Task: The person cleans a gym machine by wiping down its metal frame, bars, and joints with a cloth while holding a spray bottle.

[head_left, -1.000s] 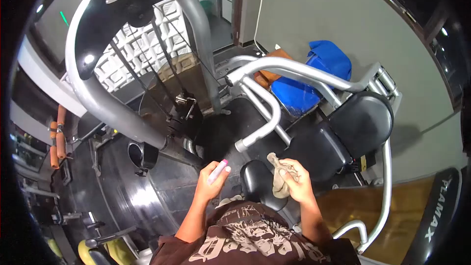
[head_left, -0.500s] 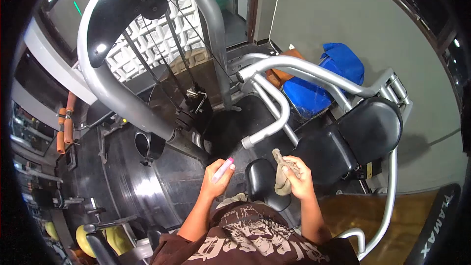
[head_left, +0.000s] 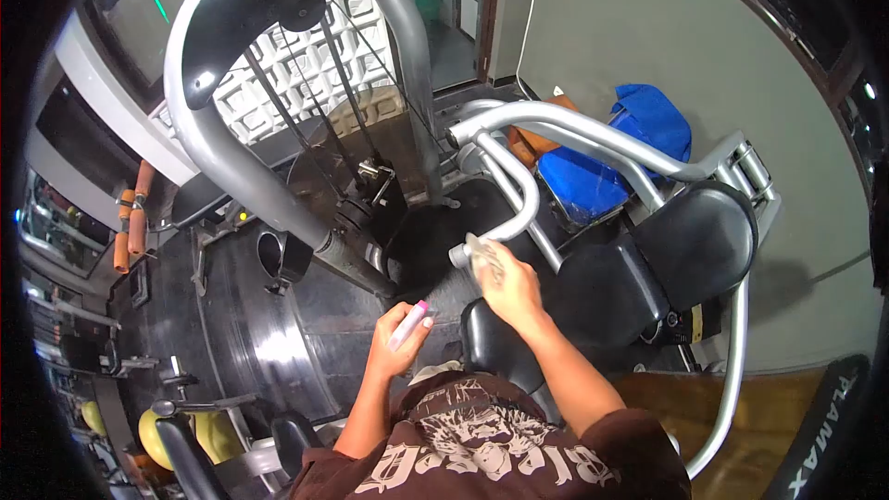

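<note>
My left hand (head_left: 393,349) is closed round a small pale spray bottle (head_left: 407,328) with a pink top, held upright and slightly tilted in front of my body. In my right hand (head_left: 511,292) is a greyish-beige cloth (head_left: 482,257), partly hidden by the fingers. That hand is at the lower end of a silver handle bar (head_left: 507,234) on the exercise machine. The cloth overlaps the bar's tip, though I cannot tell how firmly it presses there. A black padded seat (head_left: 602,292) and backrest (head_left: 699,245) are to the right of this hand.
The machine's grey frame (head_left: 241,167) with cables and a weight stack (head_left: 370,199) rises at left. Blue fabric (head_left: 583,187) and a brown-orange object (head_left: 537,142) are behind the bars. A black cup-like holder (head_left: 282,261) is on the left.
My right hand has moved left and up with the cloth, from beside the seat to the end of the handle bar. My left hand still holds the bottle, shifted slightly left.
</note>
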The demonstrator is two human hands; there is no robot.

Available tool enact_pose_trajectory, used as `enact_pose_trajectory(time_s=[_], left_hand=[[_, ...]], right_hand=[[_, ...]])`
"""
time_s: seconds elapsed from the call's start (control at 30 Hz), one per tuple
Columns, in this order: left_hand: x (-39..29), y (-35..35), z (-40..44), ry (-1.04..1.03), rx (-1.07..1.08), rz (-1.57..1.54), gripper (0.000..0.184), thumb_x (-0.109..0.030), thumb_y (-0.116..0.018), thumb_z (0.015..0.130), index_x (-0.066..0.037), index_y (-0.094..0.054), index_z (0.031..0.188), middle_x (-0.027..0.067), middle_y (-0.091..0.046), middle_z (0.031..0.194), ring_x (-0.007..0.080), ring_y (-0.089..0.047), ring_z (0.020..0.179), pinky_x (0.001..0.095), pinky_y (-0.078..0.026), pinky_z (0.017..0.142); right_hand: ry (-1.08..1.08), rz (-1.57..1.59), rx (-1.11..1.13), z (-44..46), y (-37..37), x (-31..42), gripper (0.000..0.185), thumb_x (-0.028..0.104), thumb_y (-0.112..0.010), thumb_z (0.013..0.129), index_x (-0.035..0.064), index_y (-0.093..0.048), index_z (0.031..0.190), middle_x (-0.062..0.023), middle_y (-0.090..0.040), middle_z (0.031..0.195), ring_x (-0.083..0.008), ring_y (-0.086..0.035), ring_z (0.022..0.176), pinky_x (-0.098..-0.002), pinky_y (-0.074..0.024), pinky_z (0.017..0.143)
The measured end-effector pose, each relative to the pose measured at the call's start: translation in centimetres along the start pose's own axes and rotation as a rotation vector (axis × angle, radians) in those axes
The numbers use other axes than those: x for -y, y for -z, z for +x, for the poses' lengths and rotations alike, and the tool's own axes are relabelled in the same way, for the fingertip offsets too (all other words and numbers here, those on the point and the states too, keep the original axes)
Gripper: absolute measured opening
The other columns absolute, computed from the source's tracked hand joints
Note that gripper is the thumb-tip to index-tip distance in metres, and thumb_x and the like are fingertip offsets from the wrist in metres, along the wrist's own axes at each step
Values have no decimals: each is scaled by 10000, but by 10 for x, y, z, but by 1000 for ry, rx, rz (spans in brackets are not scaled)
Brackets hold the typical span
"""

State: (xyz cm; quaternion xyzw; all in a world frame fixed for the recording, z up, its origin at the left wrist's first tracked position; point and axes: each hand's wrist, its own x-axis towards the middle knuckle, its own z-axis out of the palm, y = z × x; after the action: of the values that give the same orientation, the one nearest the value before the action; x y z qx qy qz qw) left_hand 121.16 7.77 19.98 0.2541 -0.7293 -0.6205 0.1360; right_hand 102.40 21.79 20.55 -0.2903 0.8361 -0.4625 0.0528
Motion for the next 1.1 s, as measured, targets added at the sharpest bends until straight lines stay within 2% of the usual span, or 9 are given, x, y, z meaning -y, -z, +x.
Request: enact_pose_trajectory(time_s=[0.13, 0.23, 0.47, 0.6, 0.7, 0.73, 0.77, 0.97, 1.1], left_hand=[[5, 4, -21, -16, -44, -7, 188, -190, -708, 887, -33, -607, 864, -24, -562, 655, 58, -502, 598, 248, -416, 543], [4, 8, -39, 6, -100, -64, 181, -180, -702, 891, -35, -598, 863, -18, -568, 646, 64, -525, 578, 244, -427, 537], [20, 17, -71, 8, -215, -157, 184, -175, -693, 895, -33, -585, 848, -6, -574, 635, 76, -551, 563, 247, -446, 540], [28, 26, -60, 0, -195, -174, 183, -174, -693, 895, -32, -587, 851, -7, -574, 634, 75, -552, 566, 247, -446, 541], [27, 38, -43, -21, -127, -180, 173, -171, -693, 897, -36, -591, 862, -6, -579, 639, 66, -546, 568, 242, -438, 535], [21, 42, -33, -28, -105, -186, 170, -168, -694, 897, -37, -591, 864, -7, -579, 640, 64, -544, 568, 240, -435, 533], [17, 45, -25, -36, -83, -192, 166, -164, -695, 896, -38, -590, 867, -8, -580, 641, 61, -541, 568, 237, -432, 530], [4, 75, 20, -94, -6, -202, 150, -147, -697, 891, -48, -587, 866, -29, -555, 643, 51, -516, 569, 230, -412, 519], [13, 85, 44, -123, 28, -159, 162, -152, -701, 887, -45, -583, 859, -25, -552, 681, 54, -513, 608, 236, -416, 551]], right_hand=[[102, -276, 58, 21, -41, 5, 343, 262, -570, 912, 149, -630, 1230, -179, -711, 972, -423, -683, 848, -528, -547, 765], [6, -473, 136, 15, -37, 10, 302, 272, -571, 906, 180, -662, 1179, -144, -713, 926, -416, -684, 795, -552, -537, 725], [199, -359, 164, -10, -23, -27, 270, 262, -595, 898, 256, -656, 1161, -150, -689, 849, -411, -678, 741, -533, -543, 659], [167, -209, 37, -5, -26, -7, 208, 197, -603, 881, 153, -722, 1047, -166, -707, 1008, -368, -691, 874, -438, -557, 774], [45, -285, 57, 17, -35, 19, 219, 201, -599, 885, 163, -713, 1068, -170, -711, 947, -381, -689, 849, -459, -554, 757], [11, -354, 125, 21, -38, 19, 209, 266, -569, 918, 217, -662, 1099, -187, -701, 851, -432, -673, 802, -545, -534, 728], [22, -327, 112, 20, -39, 24, 221, 271, -576, 913, 216, -654, 1113, -203, -696, 843, -436, -669, 802, -552, -532, 724], [77, -304, 159, 0, -34, 6, 233, 225, -644, 864, 172, -715, 1079, -195, -703, 887, -397, -680, 821, -471, -555, 748], [127, 74, -172, 27, -39, 12, 216, 136, -652, 869, 107, -722, 1071, -193, -709, 921, -328, -714, 844, -365, -564, 763]])
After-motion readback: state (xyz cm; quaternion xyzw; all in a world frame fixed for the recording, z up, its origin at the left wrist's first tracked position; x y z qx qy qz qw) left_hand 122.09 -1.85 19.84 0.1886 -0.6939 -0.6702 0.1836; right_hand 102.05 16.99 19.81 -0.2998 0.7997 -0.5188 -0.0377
